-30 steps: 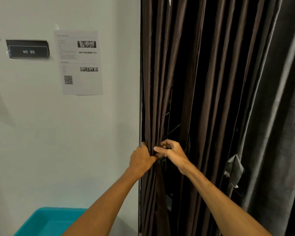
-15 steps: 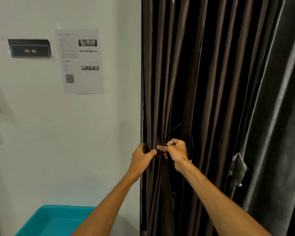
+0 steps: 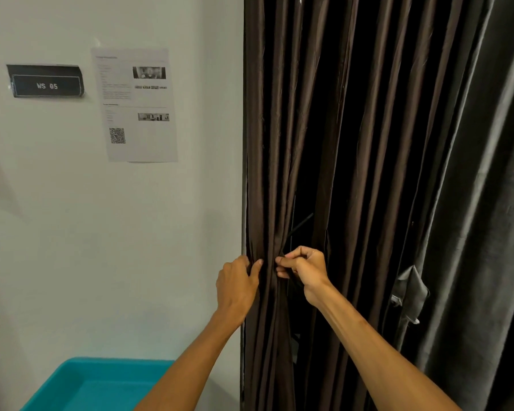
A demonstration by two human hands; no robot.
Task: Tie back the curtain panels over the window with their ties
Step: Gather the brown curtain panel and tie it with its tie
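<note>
Binding the brown curtain [image 3: 353, 143] is the step in hand, we judge; it hangs just right of the wall [image 3: 161, 232]. Our left hand [image 3: 238, 281] grips its bunched folds at the edge, and our right hand [image 3: 304, 271] pinches the thin black tie [image 3: 301, 224] just beside them. Next, the tie needs passing round the bunch and fastening without the folds slipping. We count two curtains, this one and a grey curtain [image 3: 487, 188], one black tie, and one grey strap [image 3: 410, 290], likely the grey one's tie.

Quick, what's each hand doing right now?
Left hand: grips the gathered brown curtain folds.
Right hand: pinches the thin black tie.
</note>
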